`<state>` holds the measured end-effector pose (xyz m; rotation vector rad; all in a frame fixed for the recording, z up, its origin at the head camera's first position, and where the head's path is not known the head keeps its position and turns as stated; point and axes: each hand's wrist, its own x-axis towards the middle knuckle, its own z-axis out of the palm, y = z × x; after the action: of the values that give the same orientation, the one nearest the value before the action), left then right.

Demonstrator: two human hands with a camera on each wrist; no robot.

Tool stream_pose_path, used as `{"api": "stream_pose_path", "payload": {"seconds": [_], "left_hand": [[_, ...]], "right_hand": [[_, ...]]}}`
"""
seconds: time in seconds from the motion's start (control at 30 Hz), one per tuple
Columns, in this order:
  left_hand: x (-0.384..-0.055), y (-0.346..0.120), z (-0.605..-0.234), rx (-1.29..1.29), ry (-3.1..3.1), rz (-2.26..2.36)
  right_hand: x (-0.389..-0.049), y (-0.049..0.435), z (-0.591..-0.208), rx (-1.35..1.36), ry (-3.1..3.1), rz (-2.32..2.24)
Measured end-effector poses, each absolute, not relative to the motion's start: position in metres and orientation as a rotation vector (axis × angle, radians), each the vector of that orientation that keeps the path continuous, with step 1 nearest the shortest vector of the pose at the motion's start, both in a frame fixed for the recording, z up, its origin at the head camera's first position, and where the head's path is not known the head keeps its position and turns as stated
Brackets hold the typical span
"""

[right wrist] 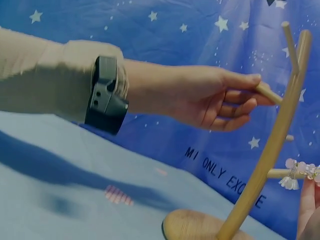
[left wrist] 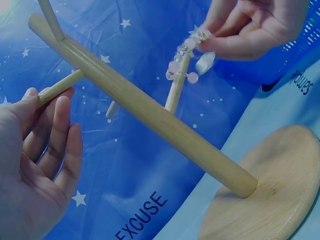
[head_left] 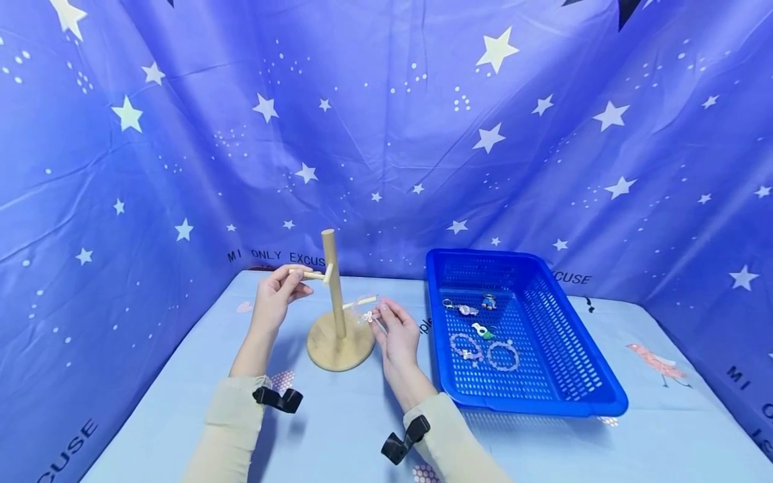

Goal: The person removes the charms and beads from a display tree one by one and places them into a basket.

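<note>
A wooden stand with a round base and several short pegs stands upright on the table. My left hand pinches an upper peg between thumb and forefinger, the other fingers loosely bent. Low on the right side, my right hand pinches a bracelet of pink and clear beads with a pale charm. Its beads hang about the end of a lower peg. In the right wrist view, part of the right hand is cut off at the frame's edge.
Right of the stand sits a blue plastic basket. Inside lie two beaded bracelets and several small charms or keyrings. A pale blue cloth covers the table; a starry blue curtain hangs behind and at the sides.
</note>
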<state>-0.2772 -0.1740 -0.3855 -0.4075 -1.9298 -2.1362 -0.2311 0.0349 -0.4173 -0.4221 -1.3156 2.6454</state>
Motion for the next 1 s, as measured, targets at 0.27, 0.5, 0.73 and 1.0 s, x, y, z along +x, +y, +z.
{"api": "stream_pose_path", "payload": {"seconds": [0.27, 0.5, 0.73, 1.0], "left_hand": [[-0.275, -0.175, -0.386, -0.391, -1.933, -2.142], [-0.275, -0.174, -0.385, -0.413, -1.907, -2.155], [-0.276, -0.173, -0.385, -0.436, -1.901, -2.148], [-0.276, -0.172, -0.385, -0.418, -1.913, -2.159]], "right_hand": [[-0.217, 0.044, -0.399, -0.368, -1.259, 2.675], [-0.198, 0.067, -0.38, -0.304, -1.28, 2.674], [-0.184, 0.107, -0.368, -0.244, -1.362, 2.678], [-0.177, 0.164, -0.368, -0.261, -1.606, 2.585]]}}
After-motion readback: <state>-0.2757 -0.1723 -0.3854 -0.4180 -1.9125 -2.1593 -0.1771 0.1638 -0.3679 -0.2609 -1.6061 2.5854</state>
